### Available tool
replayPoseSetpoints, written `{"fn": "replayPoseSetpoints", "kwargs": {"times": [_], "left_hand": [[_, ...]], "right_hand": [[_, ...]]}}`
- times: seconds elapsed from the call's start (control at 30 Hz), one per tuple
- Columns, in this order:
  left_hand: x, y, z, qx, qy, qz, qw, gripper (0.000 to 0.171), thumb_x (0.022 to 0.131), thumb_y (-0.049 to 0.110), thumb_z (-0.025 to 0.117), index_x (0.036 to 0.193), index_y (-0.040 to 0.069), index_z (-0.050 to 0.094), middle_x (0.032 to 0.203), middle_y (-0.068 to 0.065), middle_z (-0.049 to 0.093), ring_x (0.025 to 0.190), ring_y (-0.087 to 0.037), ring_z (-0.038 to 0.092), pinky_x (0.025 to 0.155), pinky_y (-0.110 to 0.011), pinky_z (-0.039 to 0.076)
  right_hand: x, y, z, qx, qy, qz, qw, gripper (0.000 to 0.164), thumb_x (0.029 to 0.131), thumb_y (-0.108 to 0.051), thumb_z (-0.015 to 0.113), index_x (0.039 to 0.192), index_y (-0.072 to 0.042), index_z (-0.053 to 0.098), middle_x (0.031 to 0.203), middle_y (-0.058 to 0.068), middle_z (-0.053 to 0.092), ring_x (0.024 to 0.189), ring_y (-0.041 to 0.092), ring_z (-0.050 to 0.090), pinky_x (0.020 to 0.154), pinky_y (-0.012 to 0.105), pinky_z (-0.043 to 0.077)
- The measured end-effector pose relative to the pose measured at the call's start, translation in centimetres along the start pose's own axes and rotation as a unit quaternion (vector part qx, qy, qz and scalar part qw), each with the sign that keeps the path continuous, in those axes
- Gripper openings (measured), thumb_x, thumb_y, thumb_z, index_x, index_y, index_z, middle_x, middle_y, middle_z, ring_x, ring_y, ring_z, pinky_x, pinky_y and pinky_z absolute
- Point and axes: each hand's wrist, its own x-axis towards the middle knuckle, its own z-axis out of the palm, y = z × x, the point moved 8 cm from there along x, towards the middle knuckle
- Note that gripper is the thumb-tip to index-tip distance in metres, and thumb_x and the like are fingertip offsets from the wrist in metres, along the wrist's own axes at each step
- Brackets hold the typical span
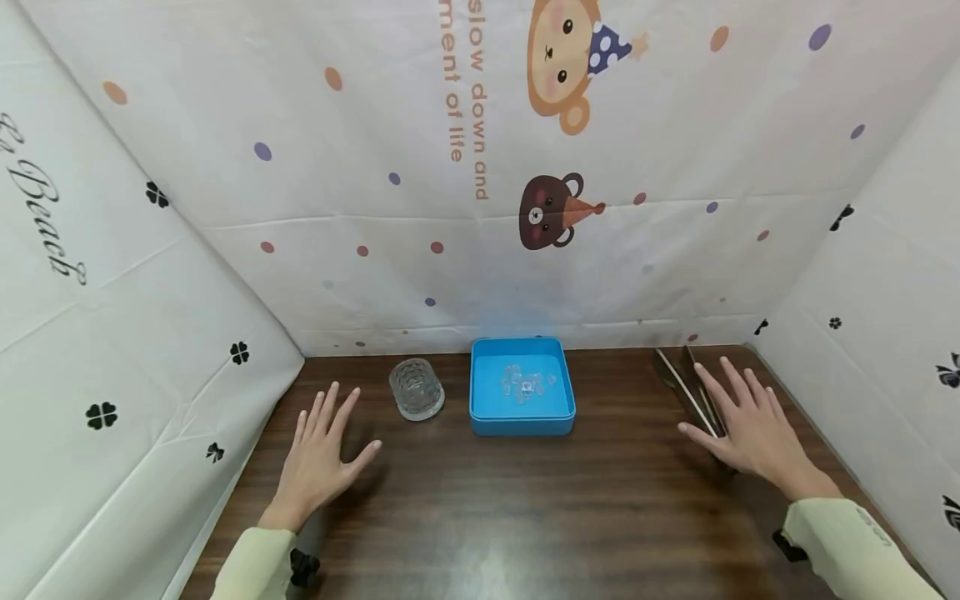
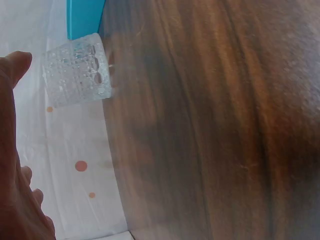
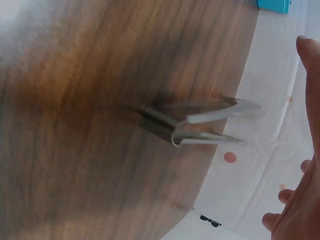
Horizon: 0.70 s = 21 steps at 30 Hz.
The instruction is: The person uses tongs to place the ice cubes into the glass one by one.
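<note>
My left hand (image 1: 318,461) is held over the table with fingers spread, a little left of a clear textured glass (image 1: 417,389). In the left wrist view the glass (image 2: 77,71) stands upright, apart from the thumb. At the right, my right hand (image 1: 752,423) hovers with spread fingers above metal tongs (image 1: 686,387), covering part of them in the head view. The right wrist view shows the tongs (image 3: 165,125) on the table, their arms apart and the hand not gripping them. Between the hands sits a blue square tray (image 1: 522,427) with several small clear pieces (image 1: 527,386) inside.
The dark wooden table (image 1: 517,508) meets a white printed sheet (image 1: 420,275) along its back edge, right behind the tray. More white sheeting rises at the left (image 1: 127,350) and right sides.
</note>
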Motion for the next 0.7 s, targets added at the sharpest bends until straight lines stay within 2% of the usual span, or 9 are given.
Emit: {"fn": "replayPoseSetpoints", "kwargs": {"times": [0.23,0.37,0.5,0.7], "left_hand": [[-0.2,-0.1,-0.3,-0.02,0.006,-0.004,0.9998,0.095,0.091,0.054,0.072,0.165,0.026,0.021,0.17,-0.015,0.015,0.153,-0.044,0.017,0.118,-0.068,0.016],[0.0,0.0,-0.1,-0.043,0.007,-0.004,0.999,0.095,0.09,0.052,0.073,0.164,0.018,0.024,0.17,-0.016,0.016,0.153,-0.044,0.018,0.118,-0.067,0.016],[0.3,0.2,0.2,-0.056,0.004,-0.007,0.9984,0.096,0.09,0.053,0.074,0.162,0.013,0.026,0.169,-0.017,0.018,0.152,-0.044,0.02,0.118,-0.066,0.016],[0.5,0.4,0.1,-0.065,0.008,-0.006,0.9978,0.095,0.089,0.052,0.075,0.16,0.01,0.028,0.168,-0.018,0.019,0.152,-0.044,0.021,0.116,-0.068,0.019]], "right_hand": [[2.1,0.0,0.2,0.01,-0.016,-0.005,1.0,0.107,0.089,-0.057,0.073,0.167,-0.024,0.008,0.166,0.03,0.012,0.138,0.066,0.023,0.105,0.078,0.021],[2.7,0.8,1.2,0.014,-0.059,0.017,0.998,0.108,0.091,-0.061,0.069,0.167,-0.024,0.001,0.165,0.032,0.01,0.137,0.067,0.023,0.102,0.081,0.023],[3.0,1.8,2.1,0.018,-0.098,0.029,0.995,0.108,0.094,-0.062,0.064,0.166,-0.019,-0.004,0.164,0.035,0.008,0.134,0.07,0.022,0.1,0.083,0.023],[3.4,2.5,3.1,0.027,-0.126,0.045,0.991,0.11,0.094,-0.064,0.063,0.165,-0.017,-0.008,0.163,0.037,0.008,0.128,0.075,0.023,0.091,0.085,0.029]]}}
